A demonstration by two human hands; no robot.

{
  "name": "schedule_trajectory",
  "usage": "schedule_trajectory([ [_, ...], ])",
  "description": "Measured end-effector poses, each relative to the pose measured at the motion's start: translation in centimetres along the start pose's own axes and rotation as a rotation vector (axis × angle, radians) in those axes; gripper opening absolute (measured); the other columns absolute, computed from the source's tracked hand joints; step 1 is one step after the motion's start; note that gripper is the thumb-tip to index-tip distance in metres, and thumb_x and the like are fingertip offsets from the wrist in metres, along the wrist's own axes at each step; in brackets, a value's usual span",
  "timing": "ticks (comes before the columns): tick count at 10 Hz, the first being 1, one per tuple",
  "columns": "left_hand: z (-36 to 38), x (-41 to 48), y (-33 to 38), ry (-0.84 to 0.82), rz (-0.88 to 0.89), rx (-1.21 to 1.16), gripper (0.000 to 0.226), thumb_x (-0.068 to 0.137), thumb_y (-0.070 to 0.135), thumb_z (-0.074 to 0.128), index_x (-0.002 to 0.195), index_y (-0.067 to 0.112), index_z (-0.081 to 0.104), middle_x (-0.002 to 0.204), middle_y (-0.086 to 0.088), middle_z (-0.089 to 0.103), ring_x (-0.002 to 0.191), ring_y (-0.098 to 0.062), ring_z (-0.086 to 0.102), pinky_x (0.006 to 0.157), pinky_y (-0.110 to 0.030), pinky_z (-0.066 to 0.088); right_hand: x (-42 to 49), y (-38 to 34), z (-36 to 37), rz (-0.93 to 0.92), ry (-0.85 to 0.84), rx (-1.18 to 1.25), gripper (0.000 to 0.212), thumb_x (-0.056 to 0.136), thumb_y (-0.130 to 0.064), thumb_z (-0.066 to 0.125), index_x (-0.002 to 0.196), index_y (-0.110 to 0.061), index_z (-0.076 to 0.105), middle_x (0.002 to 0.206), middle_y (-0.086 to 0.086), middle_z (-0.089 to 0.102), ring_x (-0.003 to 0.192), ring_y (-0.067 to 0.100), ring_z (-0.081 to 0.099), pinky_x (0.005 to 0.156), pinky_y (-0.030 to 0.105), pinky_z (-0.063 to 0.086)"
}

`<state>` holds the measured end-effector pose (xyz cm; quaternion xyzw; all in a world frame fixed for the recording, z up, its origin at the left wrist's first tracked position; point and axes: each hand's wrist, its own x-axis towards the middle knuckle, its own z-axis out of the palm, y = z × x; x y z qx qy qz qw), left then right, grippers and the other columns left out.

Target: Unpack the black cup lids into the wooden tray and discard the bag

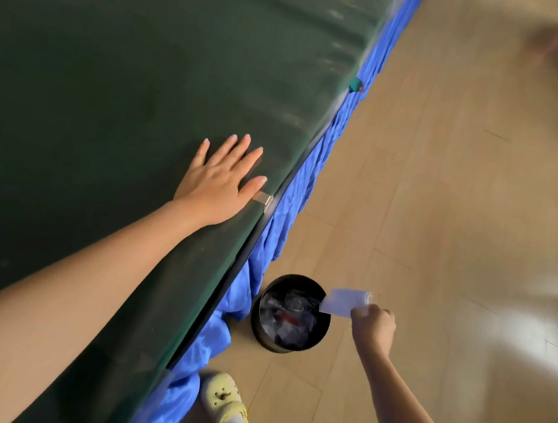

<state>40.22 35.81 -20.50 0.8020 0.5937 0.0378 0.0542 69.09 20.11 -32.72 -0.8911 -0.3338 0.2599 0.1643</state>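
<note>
My right hand (372,328) is low over the floor, pinching a clear, crumpled plastic bag (343,302). The bag hangs just above the right rim of a round black waste bin (288,339) that stands on the floor and holds other clear plastic scraps. My left hand (220,179) lies flat, fingers spread, on the dark green table top (113,73) near its edge. No black cup lids and no wooden tray are in view.
A blue cloth skirt (293,192) hangs from the table edge down to the wooden floor (461,196). Clear tape strips hold the green cover at the edge. My foot in a yellow clog (226,405) stands beside the bin.
</note>
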Motion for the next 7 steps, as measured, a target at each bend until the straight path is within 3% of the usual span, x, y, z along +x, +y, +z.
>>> schedule_trajectory([
  [1,0.0,0.3,0.1,0.015,0.009,-0.002,0.065,0.088,0.059,0.002,0.147,0.032,0.005,0.16,0.007,0.0,0.145,-0.01,-0.004,0.118,-0.045,-0.003,0.6,0.5,2.5,-0.052,-0.02,-0.091,0.013,0.088,-0.012,0.051,0.081,-0.001,0.054,0.094,0.022,0.055,0.065,0.024,0.043,0.051,0.03,0.027],
  [2,0.4,0.4,0.1,0.021,0.015,-0.001,0.066,0.087,0.059,0.002,0.147,0.032,0.005,0.159,0.007,0.001,0.145,-0.01,-0.004,0.118,-0.044,-0.003,0.9,1.0,6.1,-0.086,-0.039,-0.171,0.031,0.089,-0.022,0.058,0.11,0.001,0.057,0.107,0.018,0.06,0.089,0.034,0.057,0.064,0.029,0.034],
  [4,0.5,0.4,-0.1,0.061,0.019,-0.002,0.063,0.089,0.058,0.006,0.147,0.033,0.006,0.159,0.008,0.002,0.145,-0.009,-0.003,0.118,-0.043,-0.002,2.2,0.8,11.0,-0.086,-0.06,-0.17,0.037,0.088,-0.024,0.061,0.114,0.001,0.052,0.113,0.018,0.057,0.095,0.034,0.059,0.066,0.033,0.041],
  [6,0.6,0.3,-0.1,0.05,0.024,0.001,0.06,0.092,0.057,0.009,0.147,0.033,0.006,0.16,0.008,0.001,0.145,-0.009,-0.003,0.118,-0.043,-0.002,2.9,1.1,13.1,-0.058,-0.209,-0.206,0.058,0.083,-0.027,0.068,0.126,0.002,0.042,0.124,0.019,0.046,0.107,0.036,0.055,0.079,0.039,0.049],
  [7,0.5,0.4,0.1,0.045,0.029,0.008,0.06,0.092,0.056,0.009,0.147,0.033,0.006,0.16,0.008,0.001,0.145,-0.009,-0.003,0.118,-0.043,-0.002,3.4,0.5,12.8,-0.058,-0.191,-0.215,0.051,0.084,-0.017,0.065,0.125,0.002,0.042,0.126,0.021,0.044,0.108,0.038,0.054,0.083,0.041,0.048],
])
